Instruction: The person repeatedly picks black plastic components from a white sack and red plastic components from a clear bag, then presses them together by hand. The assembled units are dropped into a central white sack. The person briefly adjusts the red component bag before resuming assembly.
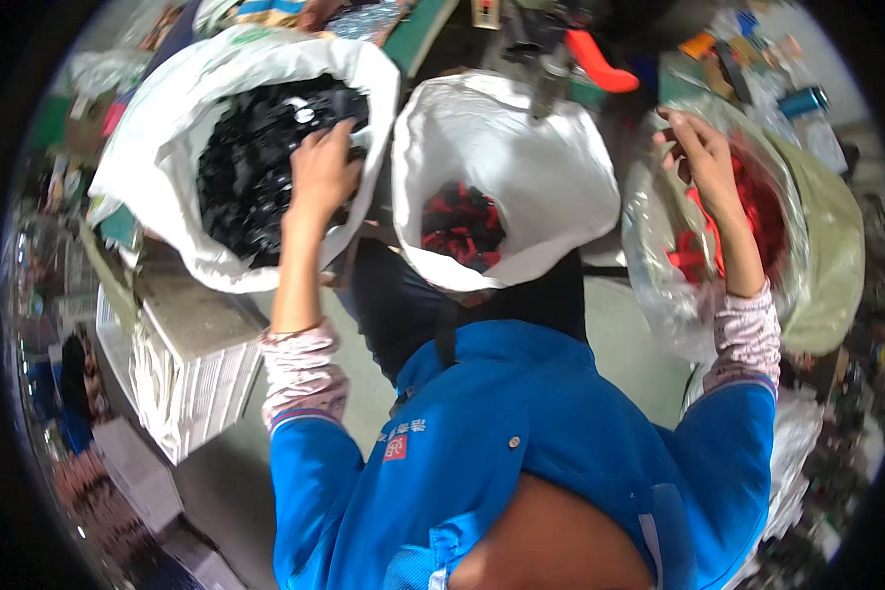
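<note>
My left hand (326,169) reaches into a white woven bag (152,162) at the left. Its fingers are curled against a heap of glossy black plastic pieces (246,182), and what they grip is hidden. My right hand (703,157) hangs over a clear plastic liner bag (649,265) at the right, fingers apart and partly bent, with nothing seen in them. Red plastic pieces (757,211) lie in that bag, below and beside the hand. Between my hands stands a white bag (560,187) with mixed red and black pieces (462,226) at its bottom.
Beyond the middle bag is a dark device with a metal rod (551,84) and a red curved handle (600,64). A stack of white sheets or cartons (192,383) stands at my left. An olive outer sack (836,246) surrounds the right liner. Clutter with a blue can (802,102) lies at far right.
</note>
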A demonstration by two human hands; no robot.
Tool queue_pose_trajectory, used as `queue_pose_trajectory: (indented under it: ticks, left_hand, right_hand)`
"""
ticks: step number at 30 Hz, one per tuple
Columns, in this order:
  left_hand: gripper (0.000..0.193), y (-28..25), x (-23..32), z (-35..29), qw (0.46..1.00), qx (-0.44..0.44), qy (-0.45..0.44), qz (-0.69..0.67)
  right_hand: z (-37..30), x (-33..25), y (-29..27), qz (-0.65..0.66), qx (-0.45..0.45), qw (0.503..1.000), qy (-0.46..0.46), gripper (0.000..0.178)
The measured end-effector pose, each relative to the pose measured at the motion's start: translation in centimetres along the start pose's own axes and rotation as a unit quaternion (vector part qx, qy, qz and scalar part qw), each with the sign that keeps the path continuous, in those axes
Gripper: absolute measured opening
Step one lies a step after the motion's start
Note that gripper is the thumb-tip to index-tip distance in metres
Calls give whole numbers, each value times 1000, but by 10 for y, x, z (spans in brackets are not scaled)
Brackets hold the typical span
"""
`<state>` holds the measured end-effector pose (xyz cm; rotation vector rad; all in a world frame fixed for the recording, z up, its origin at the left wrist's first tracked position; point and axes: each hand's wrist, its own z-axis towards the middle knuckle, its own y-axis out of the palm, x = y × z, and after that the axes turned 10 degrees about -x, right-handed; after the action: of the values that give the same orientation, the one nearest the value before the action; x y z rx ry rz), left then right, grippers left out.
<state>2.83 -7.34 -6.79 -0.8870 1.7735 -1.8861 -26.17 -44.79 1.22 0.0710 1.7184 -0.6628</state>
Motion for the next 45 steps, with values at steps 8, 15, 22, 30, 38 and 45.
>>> queue_pose_trajectory:
  ticks: [8, 15, 22, 30, 38, 45]
  left_hand:
    - [53, -3, -12, -28, 999, -7, 32, 39]
    - [25, -19, 23, -6, 840, 163, -26, -516]
    - [30, 4, 120, 15, 539, -24, -7, -842]
    - [28, -2, 192, 30, 471, -65, 65, -877]
    - [26, 8, 210, 41, 412, 7, 98, -906]
    - [31, -44, 205, 89, 419, -78, 126, -896]
  right_hand:
    - [-25, 73, -99, -323, 81, 943, 1, 24]
    - [-28, 158, -78, -580, -1, 788, 206, 31]
    - [-23, 52, -15, 146, -26, 987, 60, 24]
    - [11, -21, 66, 232, -127, 964, -14, 23]
    - [37, -34, 78, -78, -104, 958, -255, 20]
    - [62, -95, 40, -361, 49, 858, -361, 25]
